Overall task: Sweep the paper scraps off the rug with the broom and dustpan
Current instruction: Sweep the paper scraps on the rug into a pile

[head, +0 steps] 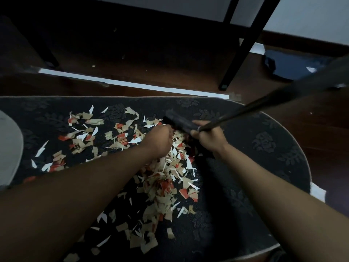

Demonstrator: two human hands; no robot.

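Note:
Several white, tan and red paper scraps [166, 178] lie heaped on the dark floral rug [264, 144], with more spread to the left. My right hand [209, 137] grips the black broom handle [264, 103] just above the black broom head [177, 121], which rests at the far edge of the heap. My left hand [158, 142] sits in the scraps beside the broom head with its fingers curled downward. What they hold, if anything, is hidden. I see no dustpan that I can tell for certain.
Dark wood floor [151, 59] surrounds the rug, with a white tape strip [132, 85] beyond its far edge. Black furniture legs [239, 52] stand at the back. A dark blue object [294, 63] lies far right, and a light grey rounded thing [8, 148] overlaps the rug's left edge.

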